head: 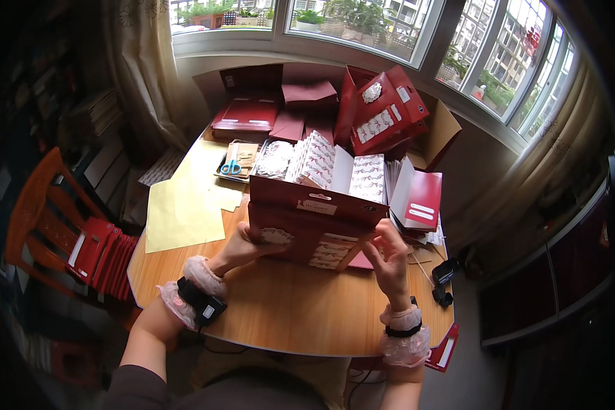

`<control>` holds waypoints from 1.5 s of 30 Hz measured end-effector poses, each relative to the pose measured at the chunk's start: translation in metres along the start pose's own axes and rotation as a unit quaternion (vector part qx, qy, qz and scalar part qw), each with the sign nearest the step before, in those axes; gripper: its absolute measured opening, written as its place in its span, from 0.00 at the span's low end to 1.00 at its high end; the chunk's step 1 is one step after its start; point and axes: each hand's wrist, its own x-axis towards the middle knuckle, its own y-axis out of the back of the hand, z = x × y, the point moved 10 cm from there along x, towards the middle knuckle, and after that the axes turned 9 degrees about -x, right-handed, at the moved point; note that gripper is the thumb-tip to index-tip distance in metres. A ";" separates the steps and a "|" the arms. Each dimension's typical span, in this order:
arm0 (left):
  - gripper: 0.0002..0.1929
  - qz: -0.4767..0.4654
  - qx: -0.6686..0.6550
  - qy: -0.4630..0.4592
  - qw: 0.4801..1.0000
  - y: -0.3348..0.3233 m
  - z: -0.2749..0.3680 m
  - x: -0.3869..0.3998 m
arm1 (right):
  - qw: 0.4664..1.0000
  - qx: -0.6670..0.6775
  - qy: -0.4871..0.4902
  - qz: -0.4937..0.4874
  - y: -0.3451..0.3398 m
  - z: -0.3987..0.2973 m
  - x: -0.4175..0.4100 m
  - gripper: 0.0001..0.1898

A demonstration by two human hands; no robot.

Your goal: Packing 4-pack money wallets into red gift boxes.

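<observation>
A dark red cardboard gift-wrap package (300,241) stands upright on the wooden table (297,312). It has a hang hole at its top, a scalloped cutout at lower left and a patterned window at lower right. My left hand (246,243) grips its left edge, thumb across the front. At the right edge is my right hand (389,256), fingers bent near the package's side; whether it grips the edge is unclear. Behind the package stand folded sheets with a bow pattern (369,177) and a pile of scalloped white tags (275,158).
Blue-handled scissors (230,167) lie in a tray at the left, near yellow paper sheets (184,215). Red packages (389,110) lean in a cardboard box (443,133) at the back right. More red packages (102,251) stand on a wooden chair (46,220). A black device (445,271) lies at the table's right edge.
</observation>
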 end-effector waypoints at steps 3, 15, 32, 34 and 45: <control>0.24 -0.028 -0.029 0.029 0.999 -0.014 0.001 0.004 | 0.998 0.027 -0.021 -0.059 -0.013 0.022 -0.007 0.06; 0.20 -0.045 -0.018 0.046 0.998 -0.018 0.004 0.001 | 0.968 0.048 -0.120 -0.216 -0.036 0.014 -0.006 0.11; 0.18 0.021 -0.146 0.132 0.980 -0.004 -0.009 0.000 | 0.970 0.136 -0.159 0.119 0.059 0.004 0.058 0.09; 0.17 0.041 -0.135 0.137 0.980 0.004 -0.017 0.001 | 0.965 0.125 -0.140 0.186 0.073 -0.002 0.070 0.09; 0.13 0.072 -0.177 0.165 0.968 0.012 -0.035 0.003 | 0.907 0.001 -0.005 0.422 0.119 0.006 0.159 0.15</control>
